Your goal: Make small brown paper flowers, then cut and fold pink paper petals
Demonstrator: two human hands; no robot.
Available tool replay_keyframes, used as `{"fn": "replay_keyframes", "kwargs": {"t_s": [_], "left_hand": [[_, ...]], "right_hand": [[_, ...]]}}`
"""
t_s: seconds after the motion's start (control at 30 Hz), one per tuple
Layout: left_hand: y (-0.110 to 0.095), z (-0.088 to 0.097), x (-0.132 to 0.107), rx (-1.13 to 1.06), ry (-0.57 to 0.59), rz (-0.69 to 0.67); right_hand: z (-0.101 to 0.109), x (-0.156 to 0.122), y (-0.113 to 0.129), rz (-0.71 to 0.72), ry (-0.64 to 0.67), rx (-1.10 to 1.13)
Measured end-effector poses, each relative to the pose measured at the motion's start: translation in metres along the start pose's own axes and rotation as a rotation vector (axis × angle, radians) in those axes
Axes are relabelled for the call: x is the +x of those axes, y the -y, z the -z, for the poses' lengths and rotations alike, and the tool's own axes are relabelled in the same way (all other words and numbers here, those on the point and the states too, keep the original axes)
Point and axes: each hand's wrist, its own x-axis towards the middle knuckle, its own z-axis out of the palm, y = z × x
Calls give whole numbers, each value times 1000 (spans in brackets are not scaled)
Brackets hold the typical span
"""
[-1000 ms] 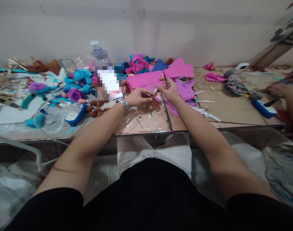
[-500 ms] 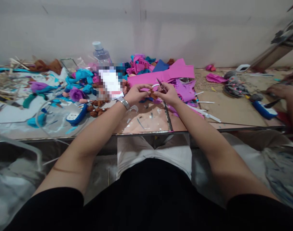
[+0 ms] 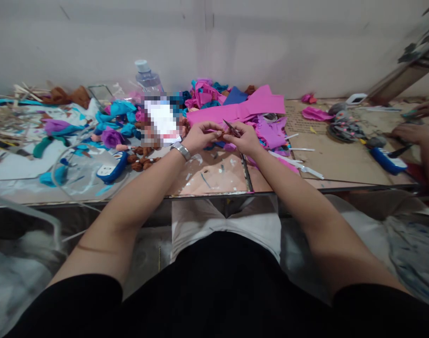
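My left hand (image 3: pixel 201 136), with a metal watch (image 3: pixel 181 150) at the wrist, pinches a small orange-brown piece (image 3: pixel 223 134) that looks like crepe paper. Fingers cover most of that piece. My right hand (image 3: pixel 245 139) meets it from the other side, thumb and fingertips close to the left ones. A dark, slim pointed tool (image 3: pixel 230 126) is held in the right hand, its tip aimed up and to the left; whether it is scissors or tweezers is unclear. Just behind both hands lies a wide pink paper strip (image 3: pixel 235 112).
Crumpled blue and purple paper flowers (image 3: pixel 112 138) crowd the left, beside a clear bottle (image 3: pixel 149 80) and a blue-white power strip (image 3: pixel 112 167). Brown beaded shapes (image 3: pixel 142 162) lie near my left forearm. White strips (image 3: pixel 301 165) sit right. Another person's hand (image 3: pixel 409 134) works at far right.
My fingertips have closed in on the brown piece, which shows less now. The pointed tool's tip has shifted slightly left and down, and the white loop near it is no longer visible.
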Motion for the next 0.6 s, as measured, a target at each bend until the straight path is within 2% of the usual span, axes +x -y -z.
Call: {"fn": "replay_keyframes", "kwargs": {"t_s": [0.17, 0.37, 0.6], "left_hand": [[2, 1, 1, -21, -39, -49], [9, 0, 5, -27, -23, -163], [-3, -3, 0, 49, -44, -311]], "right_hand": [[-5, 1, 3, -94, -17, 74], [-9, 2, 7, -117, -88, 118], [-10, 3, 13, -180, -139, 256]]}}
